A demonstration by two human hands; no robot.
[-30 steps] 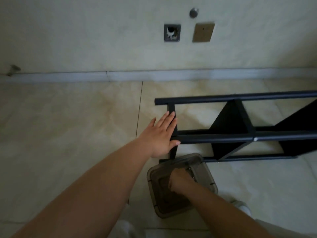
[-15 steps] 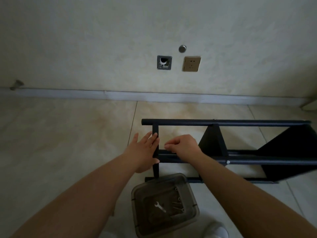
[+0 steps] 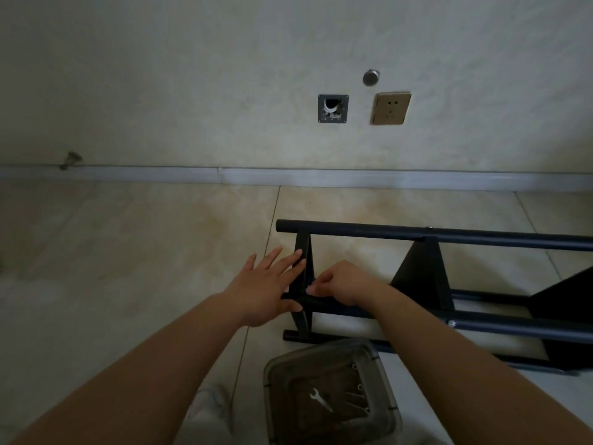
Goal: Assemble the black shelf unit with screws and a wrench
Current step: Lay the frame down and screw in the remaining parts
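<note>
Shelf (image 3: 426, 277) is lying on its side on the floor (image 3: 128, 252). Left hand (image 3: 266, 287) is pressing flat, fingers straight, against its end panel; right hand (image 3: 345, 284) is pinching at the corner joint. Wrench (image 3: 321, 400) and screws (image 3: 357, 396) are sitting in the plastic tub (image 3: 383, 377).

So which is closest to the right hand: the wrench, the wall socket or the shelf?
From the right hand:
1. Shelf, touching its fingers.
2. Wrench, below in the tub.
3. Wall socket, far up on the wall.
</note>
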